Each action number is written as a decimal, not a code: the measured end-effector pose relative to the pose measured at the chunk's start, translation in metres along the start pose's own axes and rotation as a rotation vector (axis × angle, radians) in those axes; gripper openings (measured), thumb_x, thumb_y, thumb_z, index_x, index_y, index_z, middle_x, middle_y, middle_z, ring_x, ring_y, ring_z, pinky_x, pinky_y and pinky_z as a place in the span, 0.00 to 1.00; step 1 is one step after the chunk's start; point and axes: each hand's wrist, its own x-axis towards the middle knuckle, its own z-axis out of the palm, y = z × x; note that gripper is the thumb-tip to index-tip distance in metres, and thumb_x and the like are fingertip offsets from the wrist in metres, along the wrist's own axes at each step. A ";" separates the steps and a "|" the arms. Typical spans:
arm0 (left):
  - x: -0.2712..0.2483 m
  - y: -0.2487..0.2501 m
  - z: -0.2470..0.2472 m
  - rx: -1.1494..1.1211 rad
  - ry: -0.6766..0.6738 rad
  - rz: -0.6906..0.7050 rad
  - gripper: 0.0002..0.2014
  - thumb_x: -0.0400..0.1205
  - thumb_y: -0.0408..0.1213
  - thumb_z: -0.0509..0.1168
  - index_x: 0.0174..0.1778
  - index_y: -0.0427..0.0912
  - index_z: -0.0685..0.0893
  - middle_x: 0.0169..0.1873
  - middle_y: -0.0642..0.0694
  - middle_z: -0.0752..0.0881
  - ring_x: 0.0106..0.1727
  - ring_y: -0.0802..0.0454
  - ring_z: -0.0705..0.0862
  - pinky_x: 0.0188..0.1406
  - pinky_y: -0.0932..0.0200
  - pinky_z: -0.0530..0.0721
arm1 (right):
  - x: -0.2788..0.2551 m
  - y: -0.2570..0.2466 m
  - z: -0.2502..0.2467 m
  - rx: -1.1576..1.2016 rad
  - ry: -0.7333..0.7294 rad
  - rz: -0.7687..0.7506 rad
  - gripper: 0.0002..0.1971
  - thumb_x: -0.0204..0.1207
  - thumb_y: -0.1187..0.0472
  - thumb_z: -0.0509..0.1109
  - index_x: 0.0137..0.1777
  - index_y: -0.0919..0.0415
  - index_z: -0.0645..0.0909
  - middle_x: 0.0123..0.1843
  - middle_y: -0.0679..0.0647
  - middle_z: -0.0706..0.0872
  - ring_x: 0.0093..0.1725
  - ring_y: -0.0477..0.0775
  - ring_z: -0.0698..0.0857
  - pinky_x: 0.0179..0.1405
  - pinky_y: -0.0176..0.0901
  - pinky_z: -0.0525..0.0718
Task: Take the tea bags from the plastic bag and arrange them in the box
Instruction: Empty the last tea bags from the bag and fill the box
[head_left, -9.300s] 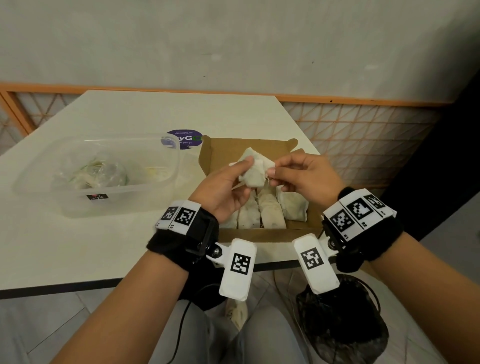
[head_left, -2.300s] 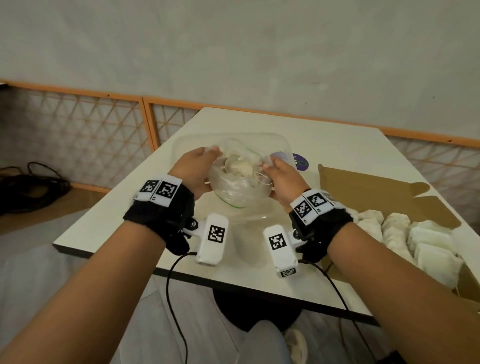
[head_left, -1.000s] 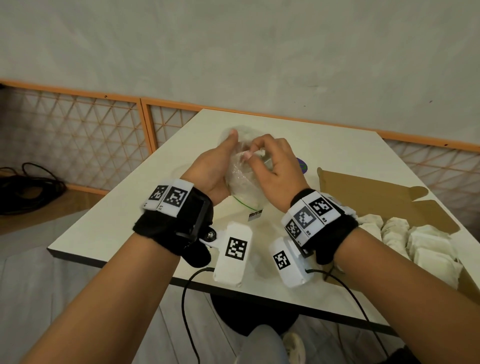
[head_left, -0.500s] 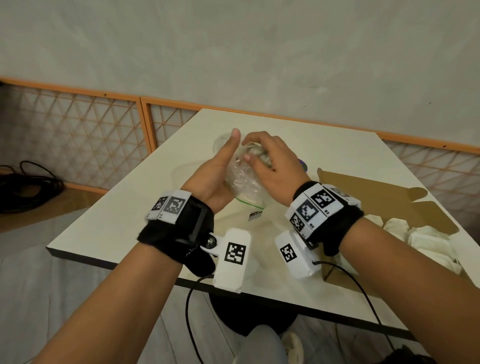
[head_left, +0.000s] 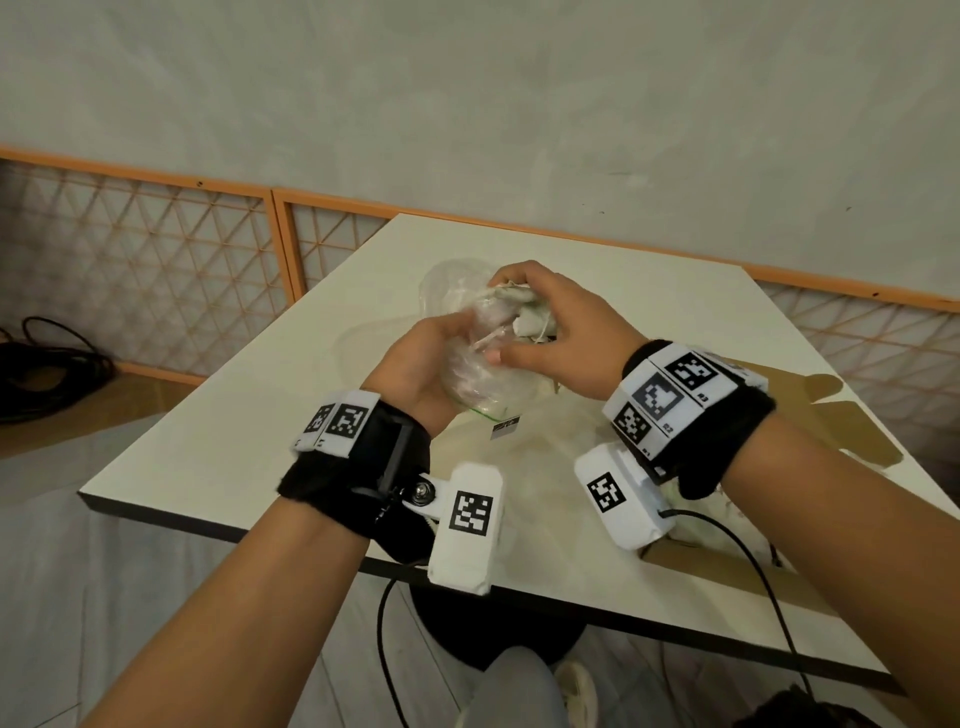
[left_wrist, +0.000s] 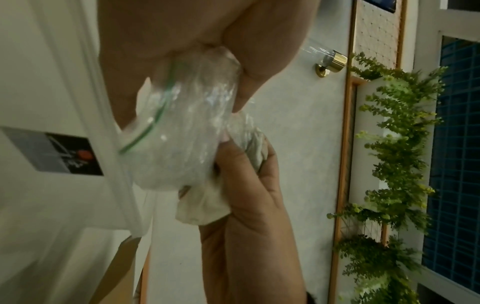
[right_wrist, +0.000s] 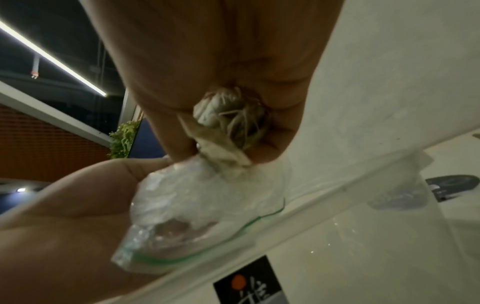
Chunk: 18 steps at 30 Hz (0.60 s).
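Counter (head_left: 322, 415) first: a pale top that lies under both hands, with a grey wall and orange lattice panels beyond it and a tiled floor below. A clear plastic tub (head_left: 550, 447) sits on it directly beneath the grips, and the brown cardboard box (head_left: 810, 415) lies open to the right of the right hand's grip, mostly hidden by that forearm. The plastic bag (head_left: 475, 364) is held up over the tub, its long axis running from the left palm up toward the right fingers. The left hand (head_left: 421, 369) is clenched round the bag's lower end. The right hand (head_left: 561, 332) is closed on a bunch of tea bags (right_wrist: 228, 125) at the bag's mouth, strings tangled in the fist. Freeing them likely means drawing up and rightward, away from the left grip, then across to the box, which the right hand is nearer.
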 end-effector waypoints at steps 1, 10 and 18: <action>-0.002 0.001 0.002 -0.018 -0.025 0.000 0.19 0.85 0.39 0.54 0.65 0.33 0.81 0.57 0.35 0.84 0.56 0.40 0.84 0.62 0.47 0.80 | 0.000 0.001 0.000 0.028 0.044 -0.005 0.23 0.68 0.56 0.76 0.61 0.44 0.74 0.58 0.54 0.81 0.55 0.53 0.82 0.54 0.47 0.82; 0.002 0.003 -0.011 -0.188 -0.013 -0.061 0.27 0.83 0.52 0.57 0.76 0.43 0.74 0.69 0.39 0.81 0.69 0.38 0.79 0.74 0.44 0.66 | 0.000 -0.001 -0.010 0.519 0.231 0.145 0.14 0.78 0.71 0.61 0.41 0.49 0.76 0.34 0.44 0.81 0.29 0.41 0.82 0.26 0.37 0.82; -0.003 -0.003 0.006 0.062 -0.058 0.058 0.18 0.75 0.17 0.57 0.56 0.35 0.83 0.43 0.40 0.88 0.45 0.44 0.88 0.56 0.49 0.84 | 0.001 -0.010 -0.005 0.241 0.059 0.179 0.06 0.69 0.50 0.61 0.43 0.48 0.73 0.42 0.52 0.79 0.41 0.51 0.78 0.43 0.44 0.74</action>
